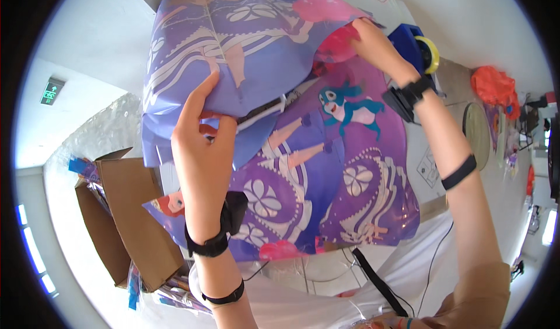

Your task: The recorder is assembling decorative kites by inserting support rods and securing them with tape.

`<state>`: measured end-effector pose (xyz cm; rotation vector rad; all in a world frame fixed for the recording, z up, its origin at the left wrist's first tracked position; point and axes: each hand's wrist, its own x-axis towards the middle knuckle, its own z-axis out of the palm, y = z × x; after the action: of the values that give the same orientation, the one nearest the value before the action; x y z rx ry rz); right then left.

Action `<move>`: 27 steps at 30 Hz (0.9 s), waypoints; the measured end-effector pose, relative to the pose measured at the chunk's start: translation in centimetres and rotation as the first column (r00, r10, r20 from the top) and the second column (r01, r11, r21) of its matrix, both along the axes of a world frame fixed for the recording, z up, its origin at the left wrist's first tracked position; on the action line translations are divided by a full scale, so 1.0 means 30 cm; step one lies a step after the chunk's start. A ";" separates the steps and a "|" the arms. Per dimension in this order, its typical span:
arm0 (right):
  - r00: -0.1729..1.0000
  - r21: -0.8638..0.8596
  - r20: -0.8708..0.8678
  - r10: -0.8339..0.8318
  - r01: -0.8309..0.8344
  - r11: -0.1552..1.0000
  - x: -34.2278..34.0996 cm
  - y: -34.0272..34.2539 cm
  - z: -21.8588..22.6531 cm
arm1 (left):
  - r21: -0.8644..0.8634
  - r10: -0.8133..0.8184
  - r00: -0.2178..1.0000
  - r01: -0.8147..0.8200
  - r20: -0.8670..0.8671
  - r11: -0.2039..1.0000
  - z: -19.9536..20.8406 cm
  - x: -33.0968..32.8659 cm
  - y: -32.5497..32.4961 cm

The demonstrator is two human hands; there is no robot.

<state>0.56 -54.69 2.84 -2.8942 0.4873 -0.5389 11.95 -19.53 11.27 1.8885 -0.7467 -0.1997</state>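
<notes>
At mid-view from the head camera, the purple cartoon-printed plastic sheet (303, 154) lay partly spread: lower layer (373, 183) mostly flat, upper layer (251, 55) bulged, unflattened. Right hand (378, 49) pinched its far edge; left hand (201, 125) touched it, grip unclear.

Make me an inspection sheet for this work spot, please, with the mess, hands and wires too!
Surface: white surface, mostly covered.
Job's things: purple printed sheeting, rumpled; one piece or more, can't tell.
Clutter: open brown box at left; blue tape dispenser at right.
Hands: left hand on the sheeting, grip unclear; right hand pinching its far edge.
Cables: thin black cable, lower right.
Surroundings: green sign on the wall, left; orange-red bag, right.
</notes>
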 end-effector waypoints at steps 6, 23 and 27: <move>0.992 0.470 0.119 -0.038 -0.023 0.882 -0.494 0.508 0.061 | 0.435 -0.036 0.999 0.016 0.037 0.900 0.025 -0.127 0.233; 0.910 0.865 0.127 -0.394 0.094 0.494 -0.833 1.505 -0.250 | 0.561 -0.223 0.936 0.033 0.273 0.827 -0.395 -0.823 0.606; 0.895 0.978 -0.203 -0.396 0.205 -0.037 -0.807 1.512 -0.200 | 0.312 -0.302 0.953 0.276 0.038 0.909 -0.386 -0.746 0.652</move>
<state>-23.66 -9.32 -3.16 -1.2651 0.9864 -0.2171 -10.43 0.03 -0.31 2.0782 -1.1077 -0.4454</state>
